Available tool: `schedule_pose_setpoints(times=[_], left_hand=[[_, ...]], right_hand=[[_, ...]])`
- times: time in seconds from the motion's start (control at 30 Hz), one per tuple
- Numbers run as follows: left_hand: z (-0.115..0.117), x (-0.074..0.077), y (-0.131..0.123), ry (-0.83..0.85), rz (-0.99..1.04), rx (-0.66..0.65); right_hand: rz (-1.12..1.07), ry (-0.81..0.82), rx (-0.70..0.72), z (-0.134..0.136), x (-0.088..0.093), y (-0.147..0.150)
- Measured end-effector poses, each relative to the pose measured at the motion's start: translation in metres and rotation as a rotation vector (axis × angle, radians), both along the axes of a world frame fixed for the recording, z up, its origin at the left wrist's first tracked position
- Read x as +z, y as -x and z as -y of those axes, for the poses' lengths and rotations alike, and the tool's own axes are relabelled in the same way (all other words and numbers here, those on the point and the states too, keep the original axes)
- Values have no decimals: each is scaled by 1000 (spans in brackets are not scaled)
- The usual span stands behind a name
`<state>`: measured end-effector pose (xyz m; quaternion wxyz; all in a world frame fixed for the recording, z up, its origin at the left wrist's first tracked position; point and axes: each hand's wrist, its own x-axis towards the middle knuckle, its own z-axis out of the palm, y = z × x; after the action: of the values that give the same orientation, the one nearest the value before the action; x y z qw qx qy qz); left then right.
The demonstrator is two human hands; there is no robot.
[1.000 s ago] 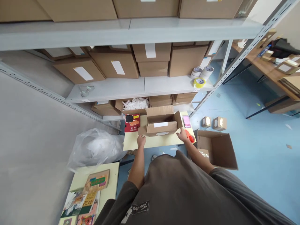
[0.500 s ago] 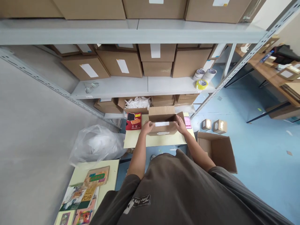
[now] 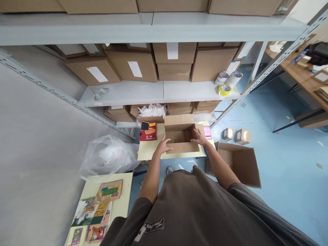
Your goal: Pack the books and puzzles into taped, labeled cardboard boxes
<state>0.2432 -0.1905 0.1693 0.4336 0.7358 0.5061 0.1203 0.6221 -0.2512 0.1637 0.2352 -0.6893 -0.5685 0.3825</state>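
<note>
An open cardboard box (image 3: 181, 147) stands on the pale yellow table (image 3: 146, 150), its flaps spread and its inside showing bare cardboard. My left hand (image 3: 163, 145) is at the box's near left corner, fingers apart. At the right side my right hand (image 3: 200, 137) has its fingers spread over the edge and holds nothing. A red book (image 3: 148, 131) lies left of the box. On the right, a pink item (image 3: 207, 132) lies partly behind the box flap.
Grey shelving (image 3: 123, 92) with cardboard boxes and tape rolls (image 3: 224, 90) rises ahead. A plastic bag (image 3: 110, 155) is at left, above a table with books (image 3: 88, 212). A large open carton (image 3: 244, 165) and two small boxes are on the floor at right.
The near flap has folded outward toward me, so the box's inside now shows. Both hands have loosened from the box sides, with fingers spread. The view has shifted slightly.
</note>
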Motion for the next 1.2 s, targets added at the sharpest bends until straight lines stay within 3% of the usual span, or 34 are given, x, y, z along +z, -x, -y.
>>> schedule_pose_setpoints(times=[0.2, 0.37, 0.47, 0.57, 0.7, 0.8, 0.9, 1.0, 1.2], left_hand=[[11, -6, -8, -100, -120, 1], [20, -20, -10, -126, -174, 150], [8, -30, -15, -111, -172, 198], [-20, -37, -27, -147, -158, 221], [-57, -25, -53, -140, -169, 237], [-64, -5, -69, -121, -207, 276], [-49, 10, -71, -196, -172, 336], [-22, 15, -56, -286, -113, 400], [25, 18, 19, -286, -55, 624]], right_hand=[[31, 22, 10, 6, -18, 11], [4, 71, 13, 10, -26, 25], [-1, 120, 19, -1, -31, 31], [44, 110, -8, -27, -36, 29], [159, 43, -61, -62, -33, 23], [247, 3, -113, -72, -23, 24], [211, -147, -101, -66, -19, 34], [116, -288, -65, -54, -23, 52], [-27, -305, 52, -47, -20, 109]])
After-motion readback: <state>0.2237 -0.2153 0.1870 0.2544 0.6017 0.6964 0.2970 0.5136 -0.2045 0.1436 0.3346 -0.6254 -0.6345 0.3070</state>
